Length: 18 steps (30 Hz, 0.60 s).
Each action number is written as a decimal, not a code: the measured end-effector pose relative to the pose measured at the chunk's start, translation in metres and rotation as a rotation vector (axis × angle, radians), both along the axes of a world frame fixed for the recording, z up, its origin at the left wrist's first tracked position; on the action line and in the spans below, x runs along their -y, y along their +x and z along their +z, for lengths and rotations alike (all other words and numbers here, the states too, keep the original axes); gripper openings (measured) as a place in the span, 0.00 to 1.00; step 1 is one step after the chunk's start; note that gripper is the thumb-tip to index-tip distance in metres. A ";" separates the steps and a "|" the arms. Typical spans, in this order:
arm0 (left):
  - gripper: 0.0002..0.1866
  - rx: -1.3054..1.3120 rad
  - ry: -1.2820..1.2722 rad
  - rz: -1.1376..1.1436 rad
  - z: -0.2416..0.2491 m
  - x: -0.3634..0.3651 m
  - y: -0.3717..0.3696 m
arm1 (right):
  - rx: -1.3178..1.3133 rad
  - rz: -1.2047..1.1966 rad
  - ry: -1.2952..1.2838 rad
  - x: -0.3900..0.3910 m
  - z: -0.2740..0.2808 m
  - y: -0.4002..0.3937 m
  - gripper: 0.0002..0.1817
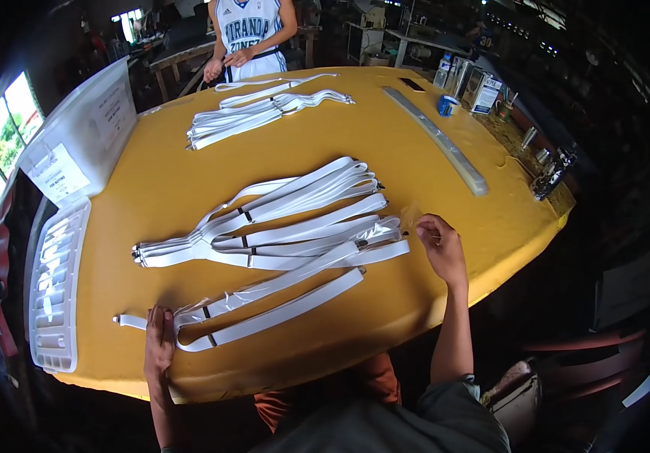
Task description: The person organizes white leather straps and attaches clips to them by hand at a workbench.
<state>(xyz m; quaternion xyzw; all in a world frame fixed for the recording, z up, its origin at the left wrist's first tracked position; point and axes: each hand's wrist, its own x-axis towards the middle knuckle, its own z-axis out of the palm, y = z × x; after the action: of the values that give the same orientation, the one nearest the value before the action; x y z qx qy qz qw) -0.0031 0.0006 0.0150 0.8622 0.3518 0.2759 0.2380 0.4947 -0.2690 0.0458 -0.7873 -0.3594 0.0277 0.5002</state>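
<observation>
A single pair of white suspenders (287, 309) lies near the table's front edge, its two straps spread to the right. My left hand (160, 340) is closed over the suspenders where the straps join. Clear plastic film (243, 299) runs along the upper strap. My right hand (442, 249) is raised off the strap ends, fingers pinched on what looks like a thin piece of clear plastic. Just beyond lies a stack of white suspenders (295, 219) with dark sliders and metal clips, the straps fanned to the right.
A second bundle of suspenders (257, 117) lies at the far side, before a person in a jersey (253, 38). A long plastic-wrapped strip (438, 140) is at right, near tins (483, 92) and a blue tape roll (447, 105). White bins (87, 143) and a plastic tray (57, 291) stand left.
</observation>
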 end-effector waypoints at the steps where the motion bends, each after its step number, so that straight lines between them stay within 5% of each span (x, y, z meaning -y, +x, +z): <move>1: 0.07 -0.015 -0.017 -0.001 0.000 0.000 -0.001 | 0.004 -0.008 0.003 0.002 -0.002 0.004 0.11; 4: 0.07 -0.012 0.002 -0.015 -0.007 -0.004 -0.005 | -0.008 -0.042 -0.056 0.003 0.004 0.005 0.12; 8: 0.07 -0.057 0.040 0.029 -0.010 -0.003 -0.004 | 0.436 0.320 -0.097 -0.036 0.017 -0.019 0.17; 13: 0.03 -0.184 0.264 0.032 -0.027 -0.007 -0.013 | 0.482 0.857 -0.381 -0.091 0.014 -0.041 0.34; 18: 0.06 -0.228 0.274 0.024 -0.026 -0.005 -0.015 | 0.533 0.982 -0.491 -0.112 0.012 -0.045 0.27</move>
<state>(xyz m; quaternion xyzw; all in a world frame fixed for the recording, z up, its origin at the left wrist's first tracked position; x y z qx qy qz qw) -0.0179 0.0060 -0.0106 0.9081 0.3457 0.2247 0.0734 0.4497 -0.1566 0.0574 -0.6016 -0.7765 0.1391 0.1255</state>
